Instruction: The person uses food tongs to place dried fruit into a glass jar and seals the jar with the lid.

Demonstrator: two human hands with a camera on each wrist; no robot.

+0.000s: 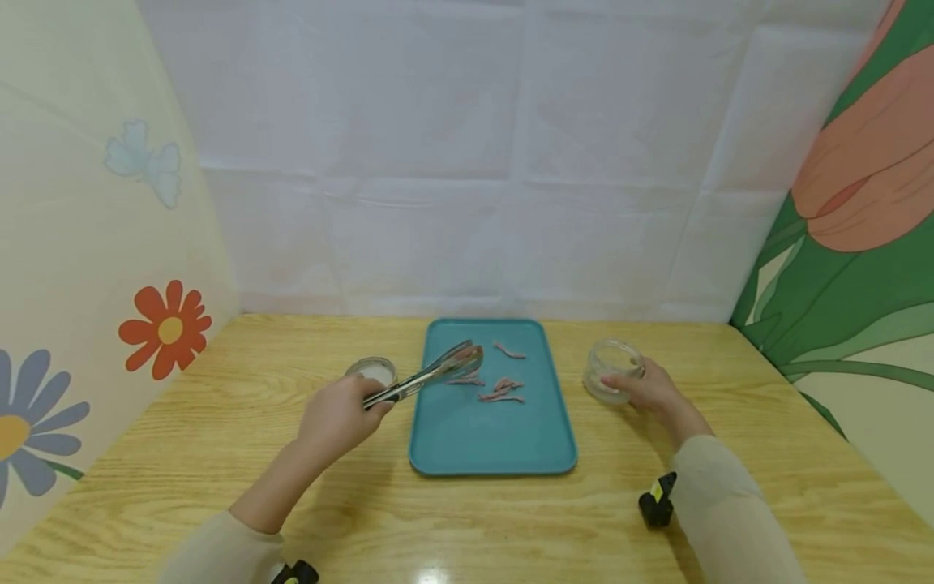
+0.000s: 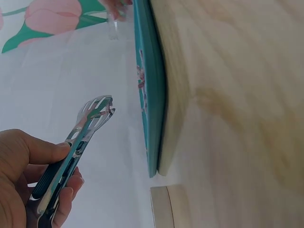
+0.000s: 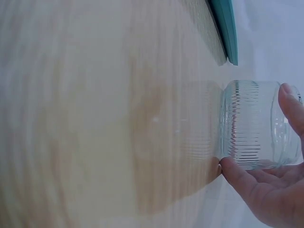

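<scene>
My left hand (image 1: 337, 415) grips metal tongs (image 1: 419, 380) by their dark handles, and the tongs' heads hang over the left part of a blue-green tray (image 1: 492, 450). In the left wrist view something pinkish (image 2: 107, 110) shows between the tong tips, too small to make out fully. Several thin pink strips, like shredded meat (image 1: 503, 391), lie on the tray. To the right of it, my right hand (image 1: 654, 395) holds a clear ribbed glass jar (image 3: 247, 126) around its side, the thumb over the rim. The jar stands upright on the table.
Just beyond my left hand lies a round lid (image 1: 378, 370), pale inside, left of the tray. The wooden table (image 1: 496, 527) ends at a white cloth (image 1: 423, 235) behind. Flower-printed panels (image 1: 861, 324) flank both sides.
</scene>
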